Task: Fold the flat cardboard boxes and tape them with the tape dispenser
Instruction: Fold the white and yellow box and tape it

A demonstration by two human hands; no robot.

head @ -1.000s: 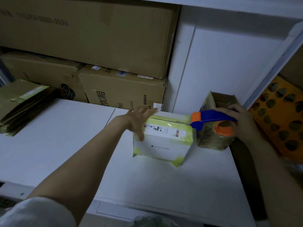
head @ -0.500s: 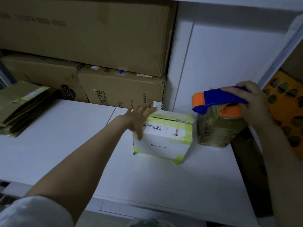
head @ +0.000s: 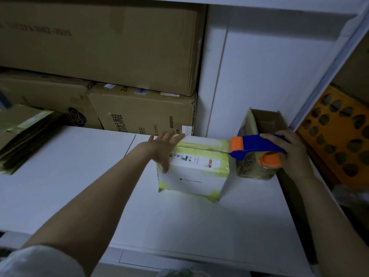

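**Desk:** Where is the box?

**Operator:** I have the box (head: 192,166) at centre frame. It stands on the table (head: 79,176) with its top flaps closed, and their seam runs left to right.

**Desk:** And the hands?

**Operator:** My left hand (head: 165,145) lies flat over the box's top left edge, fingers straight, thumb down the front face. It grips nothing. I judge it is there to pin the flaps and stop the box sliding when the tape pulls. My right hand (head: 289,150) is curled round the handle of the dispenser (head: 257,145), right of centre. The orange head sits at the right end of the seam, but I cannot tell whether it touches the cardboard.

**Desk:** Why start at that end?

**Operator:** As I read it, from there I can draw the tape along the seam toward the left hand, so the pull runs against the bracing palm.

**Desk:** What's around it?

**Operator:** An open box (head: 265,120) stands just behind the dispenser. A stack of flat boxes (head: 22,132) lies at the left edge, well apart, likely waiting to be folded. Big cartons (head: 99,41) fill the upper left, and an orange crate (head: 339,140) sits at the right edge.
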